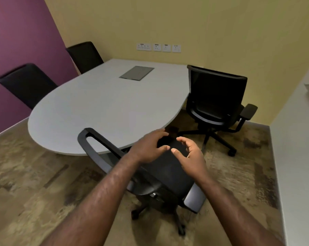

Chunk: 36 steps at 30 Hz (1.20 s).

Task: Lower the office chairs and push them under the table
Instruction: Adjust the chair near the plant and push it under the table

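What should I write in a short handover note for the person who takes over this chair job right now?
Left hand: open, fingers spread, over the near chair, holding nothing.
Right hand: open, fingers curled, beside the left, also empty.
Near chair: pulled out at the rounded end of the table, turned sideways, not pushed in.
Right chair: stands out from the table edge, base fully on the open floor.
Two left chairs: backs close to the table on the far side; seats hidden, so height cannot be judged.
Left to do: lower and push in the near chair, then the right one; check the two left ones.
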{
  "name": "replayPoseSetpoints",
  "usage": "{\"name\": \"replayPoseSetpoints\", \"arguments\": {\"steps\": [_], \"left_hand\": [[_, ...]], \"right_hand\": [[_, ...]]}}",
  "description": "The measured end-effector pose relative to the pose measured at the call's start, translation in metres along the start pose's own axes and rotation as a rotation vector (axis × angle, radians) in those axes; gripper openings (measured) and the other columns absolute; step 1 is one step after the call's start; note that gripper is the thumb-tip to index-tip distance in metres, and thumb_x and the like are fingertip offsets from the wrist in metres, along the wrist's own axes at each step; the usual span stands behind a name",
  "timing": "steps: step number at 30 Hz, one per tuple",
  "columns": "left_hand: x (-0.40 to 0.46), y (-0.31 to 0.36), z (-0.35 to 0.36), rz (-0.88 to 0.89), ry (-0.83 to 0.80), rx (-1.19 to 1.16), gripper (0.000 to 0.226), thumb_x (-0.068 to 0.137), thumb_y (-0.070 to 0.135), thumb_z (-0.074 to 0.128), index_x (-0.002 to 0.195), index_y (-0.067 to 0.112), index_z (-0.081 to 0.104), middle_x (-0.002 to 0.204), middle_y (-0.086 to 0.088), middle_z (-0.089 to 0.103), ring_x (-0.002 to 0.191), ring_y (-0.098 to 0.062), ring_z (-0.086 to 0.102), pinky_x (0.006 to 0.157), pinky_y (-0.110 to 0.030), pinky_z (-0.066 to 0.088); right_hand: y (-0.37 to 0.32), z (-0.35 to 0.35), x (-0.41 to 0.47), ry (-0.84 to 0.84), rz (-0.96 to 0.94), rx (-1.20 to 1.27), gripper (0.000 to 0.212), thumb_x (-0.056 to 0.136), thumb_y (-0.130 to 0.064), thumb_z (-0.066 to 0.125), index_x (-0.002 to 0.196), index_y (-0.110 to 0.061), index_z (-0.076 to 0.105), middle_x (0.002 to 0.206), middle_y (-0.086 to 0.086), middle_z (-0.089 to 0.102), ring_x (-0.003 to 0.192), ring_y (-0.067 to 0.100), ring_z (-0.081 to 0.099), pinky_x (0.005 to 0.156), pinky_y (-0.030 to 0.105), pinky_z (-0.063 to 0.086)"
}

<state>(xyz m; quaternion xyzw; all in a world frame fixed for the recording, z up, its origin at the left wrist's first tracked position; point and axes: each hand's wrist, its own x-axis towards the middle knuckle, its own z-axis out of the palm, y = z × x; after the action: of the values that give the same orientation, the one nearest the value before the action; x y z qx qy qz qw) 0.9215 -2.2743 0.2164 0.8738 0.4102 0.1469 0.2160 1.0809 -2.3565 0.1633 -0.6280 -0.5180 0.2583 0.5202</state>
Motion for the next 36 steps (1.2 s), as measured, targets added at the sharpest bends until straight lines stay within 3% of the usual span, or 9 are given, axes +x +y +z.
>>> {"name": "replayPoseSetpoints", "arguments": {"steps": [4,10,13,16,20,26,31,33,36], "left_hand": [[-0.036,-0.052,-0.039,-0.080,0.062,-0.006,0.032,0.089,0.041,0.063,0.119,0.029,0.063,0.132,0.008,0.058,0.121,-0.010,0.051,0.102,-0.034,0.042],[-0.089,-0.123,-0.072,-0.173,0.122,0.016,0.015,0.090,0.035,0.063,0.101,0.028,0.070,0.104,0.012,0.068,0.092,-0.002,0.061,0.077,-0.024,0.049],[-0.109,-0.153,-0.077,-0.222,0.133,0.044,0.015,0.091,0.034,0.062,0.097,0.026,0.072,0.093,0.012,0.069,0.080,0.000,0.060,0.068,-0.025,0.048],[-0.119,-0.171,-0.076,-0.160,0.075,0.084,0.018,0.092,0.037,0.061,0.101,0.024,0.069,0.095,0.010,0.065,0.087,-0.006,0.057,0.076,-0.026,0.047],[-0.123,-0.177,-0.070,-0.075,0.078,0.177,0.021,0.094,0.043,0.054,0.103,0.026,0.062,0.094,0.013,0.055,0.092,-0.010,0.052,0.081,-0.029,0.044],[-0.133,-0.178,-0.057,-0.030,0.081,0.221,0.040,0.096,0.050,0.045,0.122,0.022,0.059,0.124,0.005,0.058,0.122,-0.016,0.045,0.102,-0.033,0.034],[-0.142,-0.174,-0.049,-0.020,0.011,0.270,0.060,0.089,0.062,0.048,0.135,0.024,0.051,0.141,0.004,0.048,0.137,-0.016,0.033,0.115,-0.035,0.016],[-0.140,-0.168,-0.049,-0.023,-0.039,0.311,0.068,0.080,0.072,0.048,0.130,0.026,0.053,0.132,0.005,0.051,0.124,-0.015,0.042,0.109,-0.033,0.025],[-0.129,-0.153,-0.052,-0.090,-0.130,0.359,0.076,0.064,0.087,0.047,0.111,0.029,0.057,0.105,0.011,0.053,0.093,-0.008,0.046,0.075,-0.026,0.040]], "right_hand": [[-0.042,0.049,-0.014,-0.098,-0.085,-0.011,0.040,0.081,-0.027,0.072,0.119,-0.023,0.058,0.118,-0.010,0.056,0.108,-0.001,0.050,0.087,0.006,0.035],[-0.080,0.112,-0.042,-0.232,-0.068,0.006,0.044,0.081,-0.032,0.072,0.122,-0.023,0.056,0.116,-0.008,0.056,0.104,0.002,0.054,0.086,0.013,0.044],[-0.085,0.137,-0.054,-0.343,-0.010,-0.152,0.057,0.081,-0.040,0.069,0.130,-0.020,0.049,0.124,-0.004,0.054,0.113,0.009,0.052,0.092,0.022,0.044],[-0.084,0.158,-0.065,-0.451,0.092,-0.426,0.072,0.079,-0.051,0.065,0.138,-0.020,0.038,0.134,-0.001,0.049,0.119,0.019,0.050,0.094,0.034,0.044],[-0.080,0.170,-0.076,-0.362,0.083,-0.790,0.047,0.079,-0.061,0.056,0.107,-0.024,0.049,0.099,-0.003,0.061,0.090,0.021,0.060,0.068,0.036,0.049],[-0.071,0.162,-0.077,-0.265,0.056,-0.911,0.046,0.079,-0.068,0.049,0.079,-0.023,0.056,0.063,-0.007,0.052,0.056,0.015,0.050,0.046,0.028,0.037],[-0.055,0.135,-0.079,-0.252,0.019,-0.952,0.047,0.074,-0.069,0.051,0.076,-0.023,0.059,0.061,-0.008,0.055,0.054,0.014,0.053,0.048,0.028,0.043],[-0.048,0.122,-0.081,-0.258,0.001,-0.970,0.045,0.072,-0.069,0.051,0.075,-0.024,0.058,0.063,-0.007,0.056,0.058,0.016,0.054,0.052,0.030,0.046],[-0.038,0.102,-0.083,-0.285,-0.070,-0.981,0.043,0.072,-0.069,0.051,0.067,-0.026,0.051,0.058,-0.010,0.051,0.054,0.012,0.051,0.048,0.028,0.043]]}}
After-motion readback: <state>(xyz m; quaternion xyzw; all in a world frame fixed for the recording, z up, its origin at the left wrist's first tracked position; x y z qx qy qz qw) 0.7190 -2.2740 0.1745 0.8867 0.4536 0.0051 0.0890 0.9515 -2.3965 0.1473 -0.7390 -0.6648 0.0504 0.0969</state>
